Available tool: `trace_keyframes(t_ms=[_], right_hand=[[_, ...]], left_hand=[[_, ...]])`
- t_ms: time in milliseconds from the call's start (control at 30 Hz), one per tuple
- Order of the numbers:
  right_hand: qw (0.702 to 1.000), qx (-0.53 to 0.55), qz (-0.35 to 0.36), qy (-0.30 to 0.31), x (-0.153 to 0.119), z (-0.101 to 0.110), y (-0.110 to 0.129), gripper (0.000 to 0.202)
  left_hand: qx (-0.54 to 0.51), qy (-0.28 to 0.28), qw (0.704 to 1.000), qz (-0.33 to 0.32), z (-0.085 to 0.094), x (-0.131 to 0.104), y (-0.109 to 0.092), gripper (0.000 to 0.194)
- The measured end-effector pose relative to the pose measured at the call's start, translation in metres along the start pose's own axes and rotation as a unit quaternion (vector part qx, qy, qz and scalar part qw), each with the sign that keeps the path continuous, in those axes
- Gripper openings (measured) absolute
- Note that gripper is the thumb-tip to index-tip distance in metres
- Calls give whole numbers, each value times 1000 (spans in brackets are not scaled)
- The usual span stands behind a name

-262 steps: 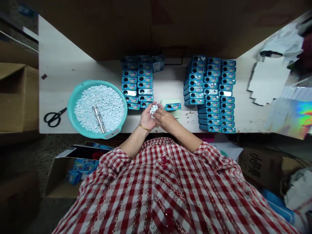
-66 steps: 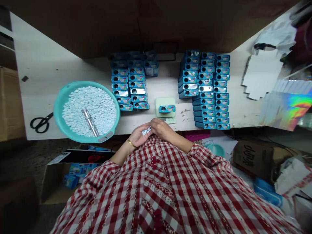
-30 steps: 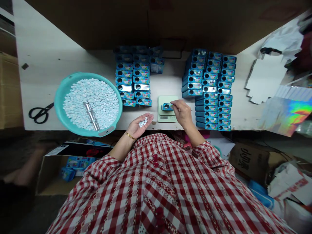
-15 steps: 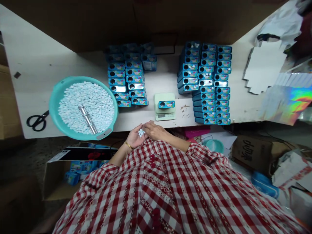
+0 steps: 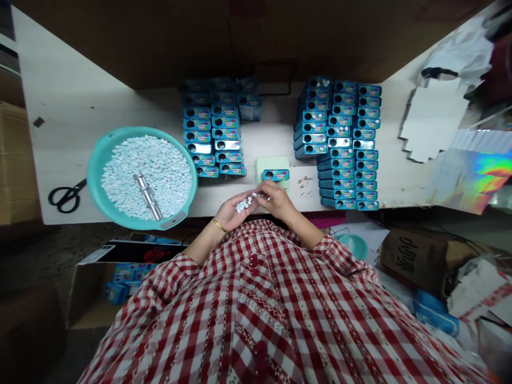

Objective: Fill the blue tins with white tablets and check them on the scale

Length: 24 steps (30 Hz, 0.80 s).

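White candies (image 5: 245, 204) lie in the cupped palm of my left hand (image 5: 232, 212), which faces up at the table's front edge. My right hand (image 5: 276, 200) is closed in a pinch on a white candy at the left hand's fingertips. Just beyond it, a blue tin (image 5: 276, 175) with a dark round opening lies on the pale green scale (image 5: 272, 161); the right hand partly covers the scale's front. To the left stands a turquoise basin (image 5: 95, 176) of white candies, with a metal tube (image 5: 148, 197) lying on them.
Rows of blue tins stand left (image 5: 226, 133) and right (image 5: 343, 143) of the scale, some with loose candies on top. Black scissors (image 5: 66, 198) lie left of the basin. A large brown box (image 5: 240, 42) overhangs the back. An open carton (image 5: 86, 304) sits below the table.
Both hands have moved forward and right, toward the scale. The left palm has opened further, showing more candies, and the right fingers have lifted into a pinch.
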State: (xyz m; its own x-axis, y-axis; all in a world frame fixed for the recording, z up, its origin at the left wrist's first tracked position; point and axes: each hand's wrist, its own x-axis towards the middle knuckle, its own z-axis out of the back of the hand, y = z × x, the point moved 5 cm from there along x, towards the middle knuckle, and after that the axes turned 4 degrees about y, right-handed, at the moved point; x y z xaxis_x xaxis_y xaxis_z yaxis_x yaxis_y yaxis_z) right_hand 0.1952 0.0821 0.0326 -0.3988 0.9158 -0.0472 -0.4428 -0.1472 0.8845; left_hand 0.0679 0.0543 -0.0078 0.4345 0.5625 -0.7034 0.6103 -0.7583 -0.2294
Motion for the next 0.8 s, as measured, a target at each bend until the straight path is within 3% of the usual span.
trace_keyframes(t_ms=[100,200,333,500,667,800], right_hand=[[999,-8,-2,-51,8,23,-11,10],[997,-16,-23,-75,14,36,-23,8],[993,6,-50,-103,18,42,-40,8],[974,130,-92,-163,14,54,-52,17],[956,197,-102,-193,11,68,-41,20],[983,133,-58,-114,15,56,-11,17]], left_hand=[[14,7,1000,-10,-16,13,-8,22],[21,-3,1000,-12,-20,19,-13,24],[10,-36,999,-14,-8,15,-14,27],[-4,-59,998,-17,7,7,-13,27],[-11,-101,995,-22,9,1,-19,27],[-7,-84,996,-4,-5,5,-19,27]])
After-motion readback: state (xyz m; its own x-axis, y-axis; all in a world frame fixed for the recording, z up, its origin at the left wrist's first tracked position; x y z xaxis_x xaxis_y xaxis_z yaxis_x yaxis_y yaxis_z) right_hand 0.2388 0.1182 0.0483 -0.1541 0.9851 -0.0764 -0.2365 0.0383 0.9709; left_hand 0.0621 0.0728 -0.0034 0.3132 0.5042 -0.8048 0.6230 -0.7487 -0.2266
